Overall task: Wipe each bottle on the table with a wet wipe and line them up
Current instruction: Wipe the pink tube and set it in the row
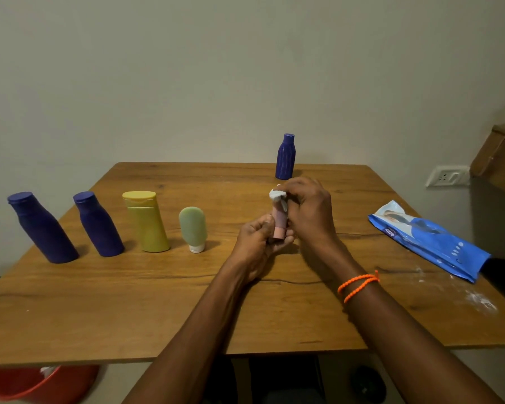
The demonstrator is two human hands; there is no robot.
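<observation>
My left hand grips the lower end of a small pink bottle held upright above the table's middle. My right hand presses a white wet wipe over the bottle's top. To the left stand a row of bottles: two dark blue ones, a yellow one and a small green tube resting on its white cap. Another dark blue bottle stands alone near the far edge.
A blue wet-wipe pack lies at the right of the wooden table, with white powder specks near it. A red bucket sits on the floor below the front left edge. A wall rises behind the table.
</observation>
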